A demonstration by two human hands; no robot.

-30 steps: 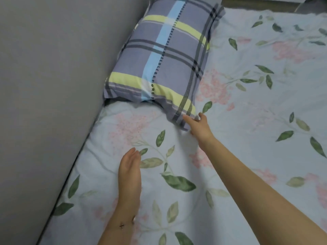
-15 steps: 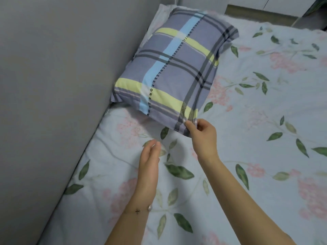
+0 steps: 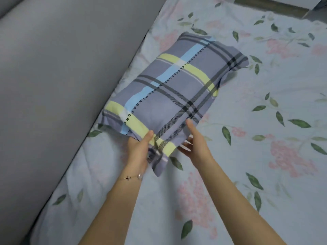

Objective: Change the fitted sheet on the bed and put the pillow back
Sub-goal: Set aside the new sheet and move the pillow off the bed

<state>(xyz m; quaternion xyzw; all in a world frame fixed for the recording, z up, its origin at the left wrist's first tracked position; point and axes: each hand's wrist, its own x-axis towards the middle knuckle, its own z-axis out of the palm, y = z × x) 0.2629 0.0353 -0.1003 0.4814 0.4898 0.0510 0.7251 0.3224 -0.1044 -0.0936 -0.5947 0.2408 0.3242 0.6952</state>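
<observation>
Nearest you, a thin bracelet [image 3: 131, 178] sits on the wrist just short of the pillow [image 3: 173, 96]. Your left hand [image 3: 138, 151] grips the pillow's near end. Its thumb lies over the top and its fingers go under the cloth, so I can't tell how far they curl. Your right hand [image 3: 196, 144] takes the same end at its right corner, thumb on top and fingers fairly straight beneath, pinching the edge between them. Holding one end with both hands looks meant for steering and squaring the pillow, not for carrying it. The pillow lies slantwise on the flowered sheet [image 3: 256, 165], with its left side close along the grey wall [image 3: 53, 85]. The sheet spreads out past the pillow toward you, to its right and beyond its far end. It is already on the bed, so I judge that only the pillow is left to settle into place.
</observation>
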